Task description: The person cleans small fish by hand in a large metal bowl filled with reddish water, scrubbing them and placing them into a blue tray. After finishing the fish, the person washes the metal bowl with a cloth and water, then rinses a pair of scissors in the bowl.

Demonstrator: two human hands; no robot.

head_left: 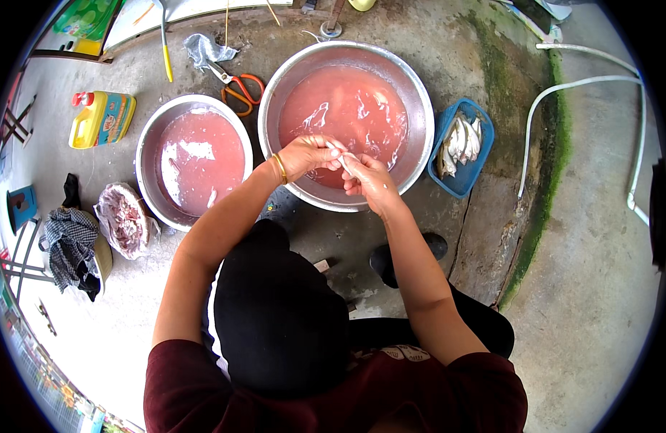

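Both my hands meet above the near part of a large metal basin (269, 130) of cloudy pink water. My left hand (307, 156), with a gold bangle at the wrist, pinches one end of a small, slender, pale fish (343, 156). Fingers of my right hand (373, 182) close on its other end; they cover most of it. Pale shapes show dimly under the water. Right of the basin, a blue plastic basket (459, 189) holds several silvery fish (462, 144). A smaller metal basin (143, 162) with pink water stands to the left.
Orange-handled scissors (243, 94) lie between the basins, beside a crumpled plastic bag (207, 50). A yellow jug (103, 120) stands at left. Nearer are a bag of pinkish scraps (124, 219) and a checked cloth (69, 242). A white hose (529, 137) curves at right.
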